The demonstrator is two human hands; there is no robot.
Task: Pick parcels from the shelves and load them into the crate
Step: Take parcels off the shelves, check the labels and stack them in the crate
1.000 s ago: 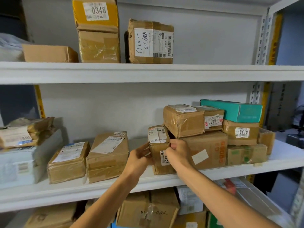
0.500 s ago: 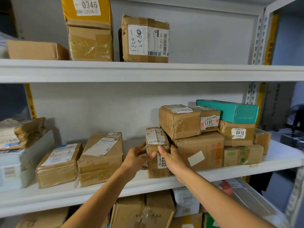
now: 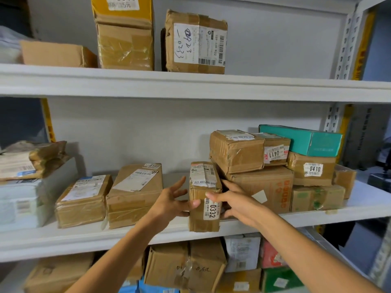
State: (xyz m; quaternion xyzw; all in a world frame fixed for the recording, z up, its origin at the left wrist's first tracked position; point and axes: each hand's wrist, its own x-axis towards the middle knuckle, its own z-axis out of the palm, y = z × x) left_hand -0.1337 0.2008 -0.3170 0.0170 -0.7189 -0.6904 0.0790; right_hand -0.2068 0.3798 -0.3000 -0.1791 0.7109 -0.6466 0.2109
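Two forearms are seen, the left forearm [image 3: 118, 256] and the right forearm [image 3: 306, 248], both bare up to the lower frame edge. The left grip [image 3: 169, 203] and the right grip [image 3: 237, 200] are likewise uncovered, with slim fingers.

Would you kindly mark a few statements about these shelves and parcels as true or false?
1. The parcel labelled 0332 stands on the middle shelf. True.
2. The teal box lies on the top shelf. False: it is on the middle shelf, atop the parcel labelled 0410.
3. The left hand has its fingers spread. True.
4. The right hand rests on the 0410 parcel. False: its thumb lies on the 0332 parcel.
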